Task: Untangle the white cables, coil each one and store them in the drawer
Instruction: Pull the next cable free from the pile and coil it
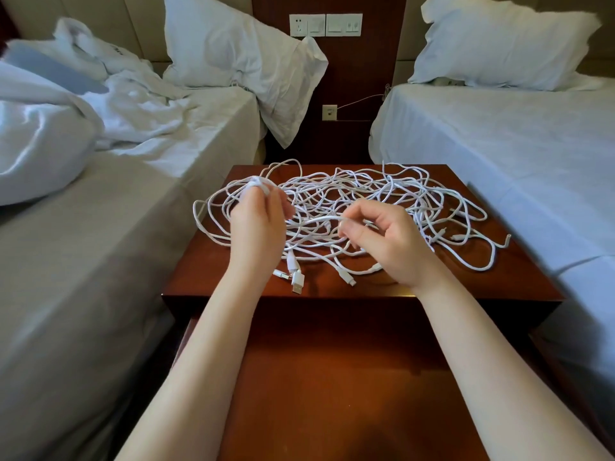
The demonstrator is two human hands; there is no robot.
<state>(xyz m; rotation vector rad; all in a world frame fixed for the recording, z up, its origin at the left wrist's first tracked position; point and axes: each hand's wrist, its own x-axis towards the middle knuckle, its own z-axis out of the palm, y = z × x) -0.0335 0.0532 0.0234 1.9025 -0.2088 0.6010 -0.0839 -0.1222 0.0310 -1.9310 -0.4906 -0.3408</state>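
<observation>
A tangle of several white cables [392, 197] lies spread over the top of a dark wooden nightstand [519, 281]. Loose USB plugs [297, 281] lie near its front edge. My left hand [258, 227] is raised over the left side of the pile, with white cable loops wound around its fingertips. My right hand [387, 242] pinches a strand of white cable [316, 221] that runs leftward toward the left hand. Below the top, the open drawer [332, 377] extends toward me, showing its bare brown bottom.
A bed with a rumpled white duvet [50, 134] and a pillow stands to the left. A made bed [499, 134] with a pillow stands to the right. Wall sockets [324, 25] sit on the wooden panel behind the nightstand.
</observation>
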